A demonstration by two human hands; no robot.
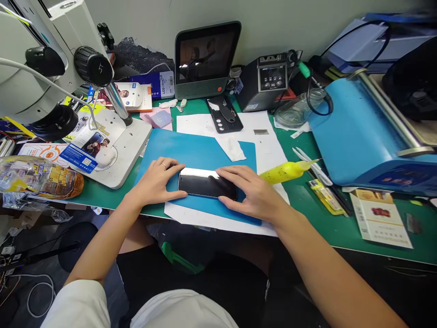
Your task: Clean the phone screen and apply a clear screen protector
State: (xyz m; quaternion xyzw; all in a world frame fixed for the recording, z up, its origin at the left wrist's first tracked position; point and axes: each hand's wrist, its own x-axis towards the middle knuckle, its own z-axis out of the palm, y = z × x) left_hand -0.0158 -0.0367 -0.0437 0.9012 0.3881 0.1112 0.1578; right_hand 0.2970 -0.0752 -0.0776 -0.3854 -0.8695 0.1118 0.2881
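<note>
A dark smartphone (205, 184), its screen up with a bright reflection along the far edge, lies sideways on the blue mat (170, 146). At its left end, my left hand (159, 180), with a ring on one finger, holds the corners between thumb and fingers. My right hand (251, 191) grips the opposite end, thumb on the near side and fingers on the far side. A white wipe (232, 149) rests on the mat beyond the phone. Close to my right hand lies a yellow squeeze bottle (285, 172) with a needle tip.
A microscope stand (123, 155) is on the left, near a plastic bottle (41, 177). Behind the mat are a black phone back cover (224, 114) and a smart display (208, 59). A blue machine (362, 132), glass jar (298, 109) and cigarette box (380, 218) occupy the right.
</note>
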